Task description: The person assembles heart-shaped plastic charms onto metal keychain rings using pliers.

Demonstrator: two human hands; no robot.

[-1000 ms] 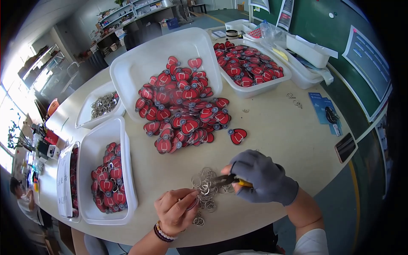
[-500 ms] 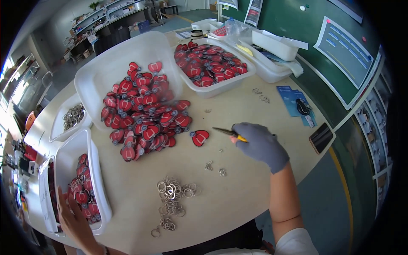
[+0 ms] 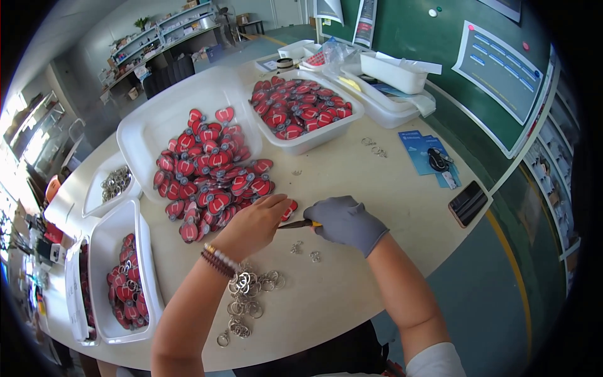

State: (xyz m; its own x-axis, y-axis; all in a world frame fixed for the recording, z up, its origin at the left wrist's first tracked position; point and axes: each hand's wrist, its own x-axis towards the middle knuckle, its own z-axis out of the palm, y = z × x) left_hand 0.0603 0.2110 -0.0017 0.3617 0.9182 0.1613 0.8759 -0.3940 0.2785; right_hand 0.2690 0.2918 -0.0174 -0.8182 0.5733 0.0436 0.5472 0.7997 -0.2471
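Observation:
My bare left hand (image 3: 254, 221), with beaded bracelets (image 3: 220, 259) at the wrist, reaches over the table's middle. Its fingertips cover the left part of a red heart-shaped piece (image 3: 289, 210) lying there; thumb and grip are hidden. Just to the right, my right hand (image 3: 348, 223), in a grey glove, is closed around pliers (image 3: 295, 225) with yellow on the handle. Their dark jaws point left, just below the heart piece and close to my left hand. A large heap of similar heart pieces (image 3: 217, 166) spills from a tipped white bin (image 3: 147, 119) behind my left hand.
Loose metal rings (image 3: 245, 283) lie near the front, and small metal links (image 3: 296, 247) below the pliers. Bins of heart pieces stand at left (image 3: 146, 251) and back (image 3: 301, 146). A tray of metal parts (image 3: 115, 183) is far left. At right are blue cards (image 3: 411, 151) and a phone (image 3: 468, 203).
My left hand has left the bin at the left and come right, onto the single heart piece. The gloved hand with the pliers has moved left and slightly down, toward it.

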